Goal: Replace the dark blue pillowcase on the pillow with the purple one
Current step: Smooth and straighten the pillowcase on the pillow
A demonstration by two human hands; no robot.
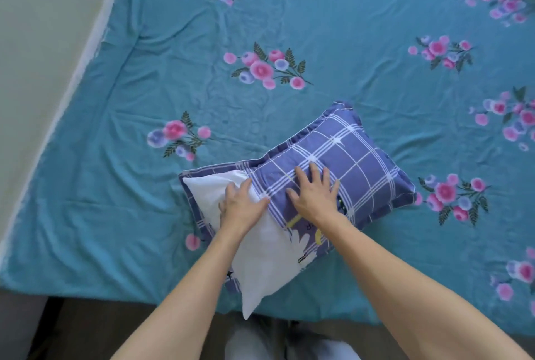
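Pillow (260,258) half inside the purple pillowcase (341,157), long axis toward the bed's (144,70) far right corner; my left hand (240,206) flat on its bare near end, right hand (312,191) spread open on the case.

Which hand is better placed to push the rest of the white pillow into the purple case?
The left hand: it already rests on the exposed white pillow at the case's opening. The right hand lies flat on the purple pillowcase, suited to steadying it.

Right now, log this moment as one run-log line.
stage: pillow partly in purple pillowcase | left hand: flat on pillow | right hand: flat on pillowcase | surface: bed sheet | dark blue pillowcase: not seen
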